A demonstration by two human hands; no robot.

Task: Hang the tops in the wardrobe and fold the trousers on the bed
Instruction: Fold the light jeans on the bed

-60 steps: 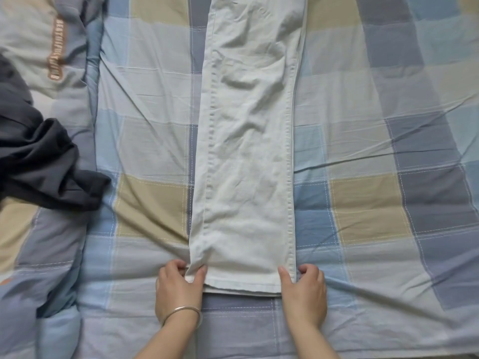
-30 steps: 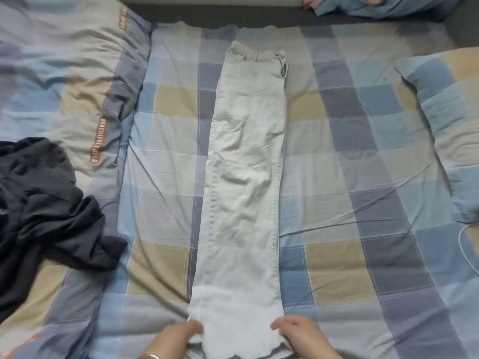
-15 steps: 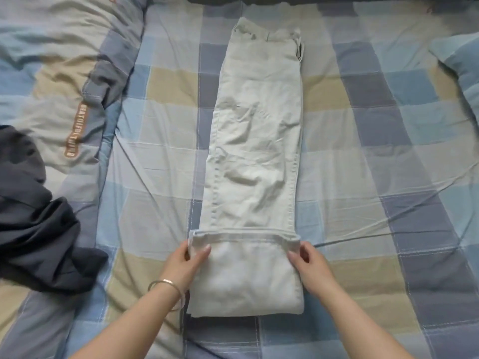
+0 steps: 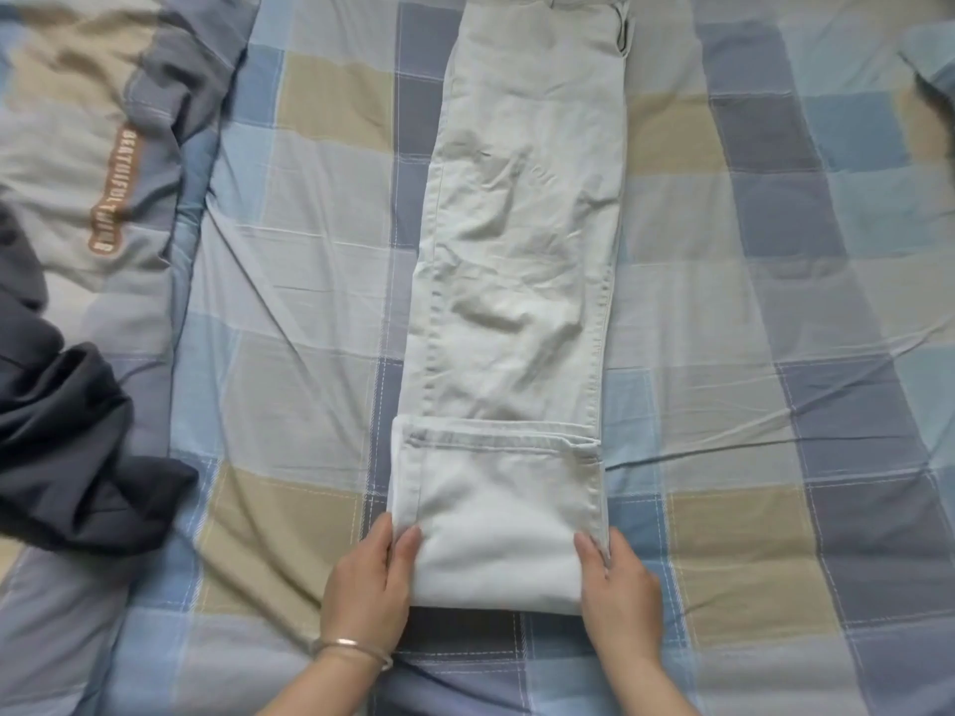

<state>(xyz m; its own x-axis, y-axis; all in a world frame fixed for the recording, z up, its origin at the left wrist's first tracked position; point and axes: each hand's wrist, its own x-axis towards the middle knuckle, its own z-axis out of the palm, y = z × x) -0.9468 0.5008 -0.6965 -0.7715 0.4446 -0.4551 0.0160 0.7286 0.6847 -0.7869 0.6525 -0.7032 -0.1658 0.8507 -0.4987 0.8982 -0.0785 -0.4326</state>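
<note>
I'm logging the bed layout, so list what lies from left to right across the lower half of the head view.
Dark garment → bare checked sheet → left hand → folded trouser end → right hand → more checked sheet out to the right edge.

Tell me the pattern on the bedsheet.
Checked bedsheet: blue, grey and tan squares; head view.

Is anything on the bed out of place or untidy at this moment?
Yes. A dark garment lies crumpled in a heap at the left edge of the bed, not hung or folded. The pale trousers are creased in the middle. Their folded hem end lies fairly square between the left hand and right hand.
</note>
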